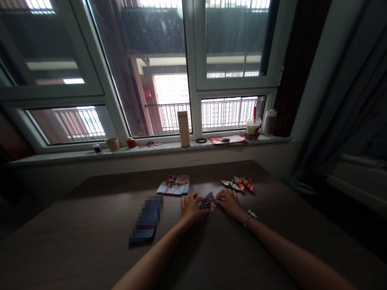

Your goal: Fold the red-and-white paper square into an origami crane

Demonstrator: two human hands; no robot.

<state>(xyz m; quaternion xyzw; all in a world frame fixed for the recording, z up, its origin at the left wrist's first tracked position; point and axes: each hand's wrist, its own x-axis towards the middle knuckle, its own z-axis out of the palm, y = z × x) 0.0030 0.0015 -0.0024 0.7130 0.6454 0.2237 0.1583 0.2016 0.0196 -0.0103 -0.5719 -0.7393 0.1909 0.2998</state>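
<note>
Between my two hands, just above the dark table [99,213], is a small piece of folded printed paper [207,202] with a pointed top. My left hand [192,208] grips its left side between thumb and fingers. On the other side, my right hand [230,202] pinches its right edge; a bracelet circles that wrist. Several folded paper cranes [242,184] in red and white lie beyond my right hand. Behind my left hand rests a stack of colourful printed paper [174,184]. The exact folds in the held paper are too small to make out.
A blurred dark phone-like object [147,220] lies left of my left arm. On the windowsill [145,150] stand a beige thermos [183,129], a paper cup [113,144], a drink cup with a red straw [253,125], a grey bottle [269,121] and scissors [224,140] on paper.
</note>
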